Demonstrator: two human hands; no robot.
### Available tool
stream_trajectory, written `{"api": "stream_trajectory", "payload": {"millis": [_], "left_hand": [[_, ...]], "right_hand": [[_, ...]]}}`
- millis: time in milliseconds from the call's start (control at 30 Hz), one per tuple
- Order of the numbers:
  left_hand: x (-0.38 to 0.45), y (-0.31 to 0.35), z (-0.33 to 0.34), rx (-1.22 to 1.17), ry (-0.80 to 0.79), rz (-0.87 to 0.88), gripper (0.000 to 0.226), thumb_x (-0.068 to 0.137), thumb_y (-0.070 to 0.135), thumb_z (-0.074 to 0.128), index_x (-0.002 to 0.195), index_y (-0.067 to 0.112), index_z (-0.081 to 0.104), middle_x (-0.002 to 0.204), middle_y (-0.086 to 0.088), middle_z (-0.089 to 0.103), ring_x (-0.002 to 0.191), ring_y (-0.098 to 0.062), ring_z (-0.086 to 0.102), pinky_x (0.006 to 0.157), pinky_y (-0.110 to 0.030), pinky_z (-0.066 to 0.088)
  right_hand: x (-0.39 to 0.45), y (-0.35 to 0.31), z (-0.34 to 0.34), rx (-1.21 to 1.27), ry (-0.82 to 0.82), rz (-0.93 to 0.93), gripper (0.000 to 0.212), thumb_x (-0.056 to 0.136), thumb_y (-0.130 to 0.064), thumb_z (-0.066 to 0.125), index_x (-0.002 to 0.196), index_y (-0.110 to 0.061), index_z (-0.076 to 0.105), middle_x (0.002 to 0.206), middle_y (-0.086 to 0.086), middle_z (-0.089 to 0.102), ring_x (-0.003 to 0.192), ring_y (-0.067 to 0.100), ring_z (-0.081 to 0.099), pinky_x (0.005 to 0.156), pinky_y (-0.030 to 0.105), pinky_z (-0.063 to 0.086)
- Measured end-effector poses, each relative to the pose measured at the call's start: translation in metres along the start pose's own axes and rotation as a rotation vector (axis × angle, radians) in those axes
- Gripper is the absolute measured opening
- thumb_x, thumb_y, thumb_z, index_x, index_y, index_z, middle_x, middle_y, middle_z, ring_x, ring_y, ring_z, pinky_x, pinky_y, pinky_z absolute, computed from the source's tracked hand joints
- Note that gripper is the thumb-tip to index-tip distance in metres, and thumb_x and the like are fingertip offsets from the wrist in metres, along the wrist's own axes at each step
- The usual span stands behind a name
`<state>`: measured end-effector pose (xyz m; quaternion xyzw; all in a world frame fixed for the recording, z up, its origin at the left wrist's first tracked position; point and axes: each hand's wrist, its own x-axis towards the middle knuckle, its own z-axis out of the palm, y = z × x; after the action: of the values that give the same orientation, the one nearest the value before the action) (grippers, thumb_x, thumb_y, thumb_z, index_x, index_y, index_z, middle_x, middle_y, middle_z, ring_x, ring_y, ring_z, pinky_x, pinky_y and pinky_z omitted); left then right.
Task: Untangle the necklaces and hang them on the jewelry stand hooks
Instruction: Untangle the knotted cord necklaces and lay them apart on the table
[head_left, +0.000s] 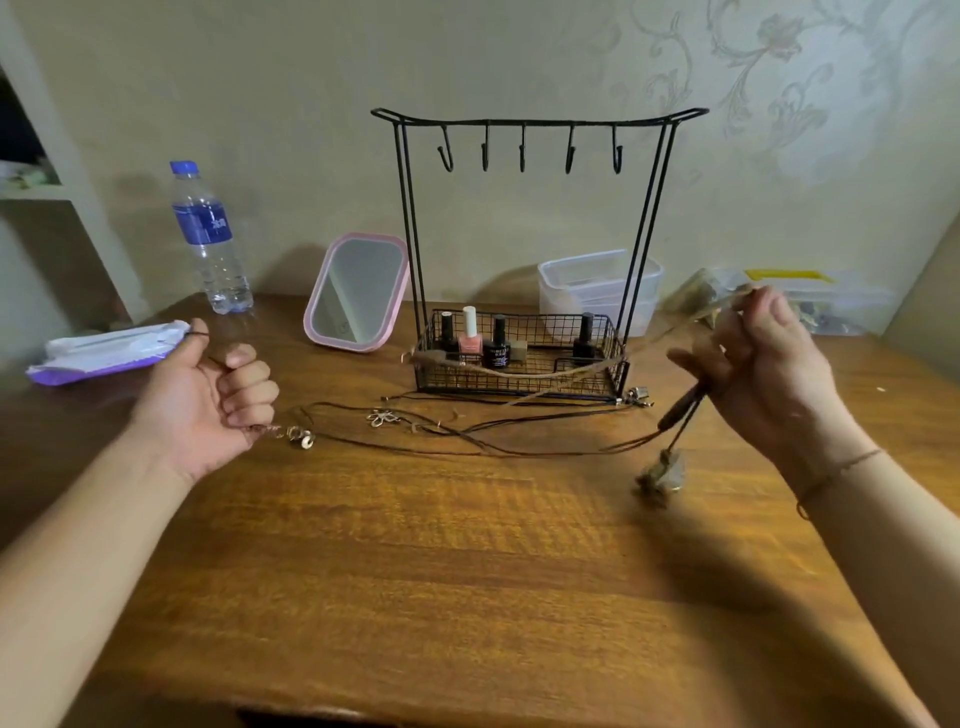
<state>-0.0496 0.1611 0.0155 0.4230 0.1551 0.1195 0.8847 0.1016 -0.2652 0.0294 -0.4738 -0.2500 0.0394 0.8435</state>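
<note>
**Two hands on tangled cords, stand hooks bare**

Several dark cords (467, 441) lie tangled on the desk (467, 571), just in front of the stand (535, 260). Long axis of the tangle runs L–R, roughly parallel to the desk's back edge. It spans from the L hand (208, 395) to the R hand (763, 364).

L hand: fisted, fingers curled tight on a cord end. A small metal charm (301, 435) sticks out below the fist, pointing right, touching the desk. A thin dark loop shows over the thumb.

R hand: raised above the desk nr the right edge, thumb and fingers pinched on a tan cord (519, 371). That cord sags left across the front of the stand's basket (519, 364). A dark cord hangs down from the same hand with a blurred pendant (660, 475) at its end, pointing down, just over the desk. A thin band is on the R wrist.

Flower charm (382, 417) lies flat mid-tangle. Silver bit (639, 397) sits by the basket's front right corner.

Stand is upright nr the back edge, top bar running L–R, five hooks (522, 150) pointing down, all bare. Basket holds polish bottles (483, 338); label text too small to read.

Water bottle (208, 239), back left: blue label, print illegible. Pink mirror (358, 291) leans beside the stand. Wipes pack (109, 351) is at the left edge. Clear tub (597, 286) is behind the stand.
</note>
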Motion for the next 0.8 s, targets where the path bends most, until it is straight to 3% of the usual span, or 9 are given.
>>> {"api": "stream_trajectory", "payload": {"millis": [167,300,433,533,633,700,800], "left_hand": [[-0.003,0.0,-0.004,0.112,0.023,-0.005,0.053,0.093,0.062,0.042,0.057,0.023,0.04,0.044,0.007,0.022,0.042,-0.012,0.007,0.03,-0.024,0.012],[0.001,-0.005,-0.007,0.32,0.033,0.01,0.036,0.093,0.038,0.05,0.062,0.022,0.043,0.042,0.01,0.024,0.045,-0.007,0.005,0.031,-0.014,0.009],[-0.001,-0.011,-0.009,0.807,0.082,0.145,0.028,0.096,0.006,0.043,0.07,0.012,0.052,0.052,0.005,0.029,0.039,-0.005,0.02,0.041,-0.014,0.011],[-0.01,-0.01,-0.013,1.173,-0.031,0.043,0.022,0.095,0.002,0.045,0.085,0.008,0.064,0.062,0.0,0.037,0.05,-0.009,0.025,0.046,-0.02,0.01],[-0.023,-0.007,-0.018,1.45,-0.237,-0.157,0.023,0.095,0.012,0.054,0.091,0.028,0.07,0.068,0.001,0.053,0.056,-0.01,0.041,0.043,-0.021,0.025],[-0.031,-0.007,-0.016,1.619,-0.268,-0.173,0.026,0.095,0.015,0.055,0.091,0.035,0.07,0.069,0.006,0.062,0.057,-0.012,0.051,0.049,-0.026,0.042],[-0.038,-0.012,0.005,1.882,-0.127,0.165,0.017,0.093,0.025,0.061,0.086,0.039,0.067,0.078,0.012,0.069,0.07,-0.01,0.064,0.068,-0.028,0.052]], "right_hand": [[0.001,0.001,-0.013,-0.154,-0.175,0.015,0.021,0.091,-0.032,0.059,0.074,-0.02,0.055,0.057,-0.006,0.036,0.056,0.014,0.027,0.067,0.033,0.033],[-0.001,0.001,-0.014,-0.064,-0.122,0.057,0.023,0.097,-0.027,0.042,0.076,-0.021,0.051,0.062,-0.004,0.032,0.063,0.019,0.02,0.07,0.035,0.032],[-0.005,-0.002,-0.006,-0.175,-0.107,0.085,0.027,0.1,-0.021,0.039,0.075,-0.017,0.051,0.063,0.001,0.029,0.061,0.021,0.02,0.067,0.033,0.034],[-0.01,-0.008,0.007,-0.118,-0.144,0.078,0.029,0.1,-0.021,0.037,0.074,-0.017,0.05,0.062,-0.001,0.029,0.059,0.019,0.023,0.06,0.029,0.037],[-0.014,-0.013,0.022,0.027,-0.202,0.069,0.024,0.097,-0.026,0.038,0.077,-0.018,0.05,0.057,-0.006,0.029,0.054,0.013,0.027,0.055,0.026,0.037],[-0.015,-0.013,0.03,0.136,-0.216,0.072,0.024,0.096,-0.028,0.038,0.078,-0.019,0.051,0.058,-0.005,0.021,0.053,0.012,0.026,0.053,0.025,0.037],[-0.016,-0.006,0.038,0.202,-0.205,0.093,0.025,0.097,-0.03,0.038,0.078,-0.02,0.051,0.061,-0.003,0.015,0.055,0.014,0.02,0.053,0.026,0.034]]}}
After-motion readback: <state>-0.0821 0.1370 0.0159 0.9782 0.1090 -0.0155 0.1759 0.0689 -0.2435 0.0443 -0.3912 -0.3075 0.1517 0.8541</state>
